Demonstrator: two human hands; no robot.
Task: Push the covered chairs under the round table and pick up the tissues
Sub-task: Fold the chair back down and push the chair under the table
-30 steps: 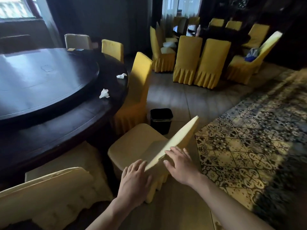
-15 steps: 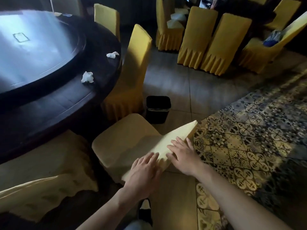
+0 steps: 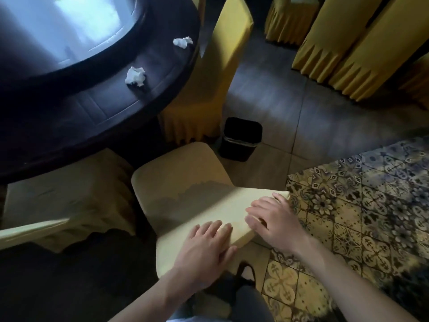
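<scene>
A pale yellow covered chair stands in front of me, its seat pointing at the dark round table. My left hand lies flat on the top of the chair's backrest, fingers straight. My right hand rests on the same backrest edge further right, fingers spread over it. Two crumpled white tissues lie on the table's outer ring: one nearer, one farther. A second covered chair sits partly under the table at left. A third yellow chair stands against the table beyond.
A small black bin stands on the tiled floor just beyond the chair. A patterned carpet covers the floor at right. More yellow covered chairs stand at the upper right. The backrest of another chair shows at left.
The chair has slid toward the table with both hands on its backrest. The view has tilted down and moved closer; the tissues now sit higher in the frame.
</scene>
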